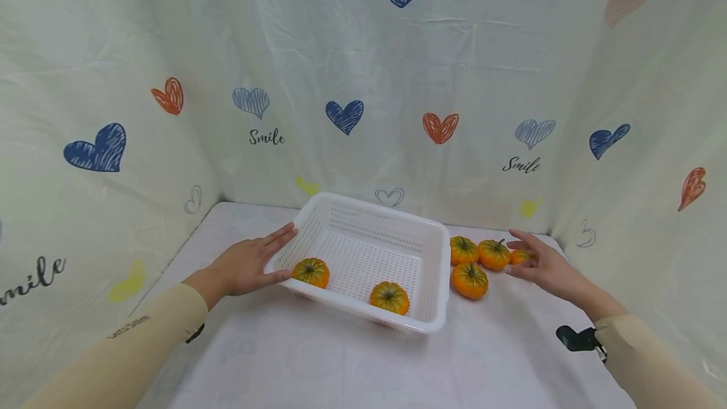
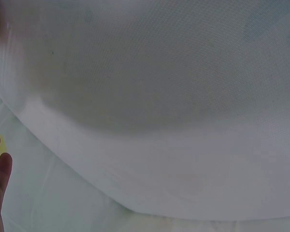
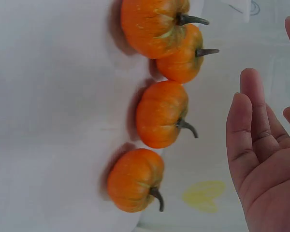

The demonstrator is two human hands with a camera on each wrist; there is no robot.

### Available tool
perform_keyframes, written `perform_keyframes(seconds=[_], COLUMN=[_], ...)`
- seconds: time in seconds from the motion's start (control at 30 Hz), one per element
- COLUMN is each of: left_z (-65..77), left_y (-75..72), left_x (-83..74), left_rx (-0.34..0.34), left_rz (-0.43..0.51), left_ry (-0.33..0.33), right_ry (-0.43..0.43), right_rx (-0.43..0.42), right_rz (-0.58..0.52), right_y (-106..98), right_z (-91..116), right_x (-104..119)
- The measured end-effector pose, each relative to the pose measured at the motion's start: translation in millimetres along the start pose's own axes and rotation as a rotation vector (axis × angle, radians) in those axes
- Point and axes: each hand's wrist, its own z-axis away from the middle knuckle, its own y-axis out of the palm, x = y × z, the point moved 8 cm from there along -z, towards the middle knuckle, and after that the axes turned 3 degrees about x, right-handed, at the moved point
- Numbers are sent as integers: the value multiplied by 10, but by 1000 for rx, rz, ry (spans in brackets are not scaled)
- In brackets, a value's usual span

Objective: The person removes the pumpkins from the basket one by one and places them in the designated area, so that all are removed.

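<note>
Pumpkins (image 1: 469,280), orange with green streaks on top, lie in two lots on the white-covered bench (image 1: 341,371). Two sit inside a white plastic basket (image 1: 439,270), one in its near left corner, the other along its near side, right of the middle. Four more rest on the bench just right of the basket, three in a far row and one nearer.

From where I stand, the person's left hand (image 1: 250,264) lies against the basket's left rim, fingers stretched out and thumb apart, reaching to the near left corner. The right hand (image 1: 545,270) hovers by the rightmost pumpkin (image 1: 519,257), partly covering it; its fingers are slightly bent, thumb and fingertips apart, with nothing gripped. Both arms wear beige sleeves (image 1: 113,352). Behind the bench hangs a pale sheet (image 1: 392,68) printed with blue, red and yellow hearts and the word "Smile".
</note>
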Motion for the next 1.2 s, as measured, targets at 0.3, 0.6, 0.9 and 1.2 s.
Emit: perform_keyframes(seconds=[0.3,0.6,0.9,1.2], left_z=[18,27,17,7], left_y=[1,9,28,14], left_x=[4,17,24,11], left_rx=[3,-7,-9,-4], left_rz=[6,3,5,-5], left_ry=[-14,-4,-6,-6], right_ry=[-95,-147,-196,-209], right_rx=[27,71,173,242], right_rz=[-22,57,51,13], right_y=[-137,-50,231,523], right_z=[-275,-685,-987,-1272], right_x=[559,1139,1659,1986])
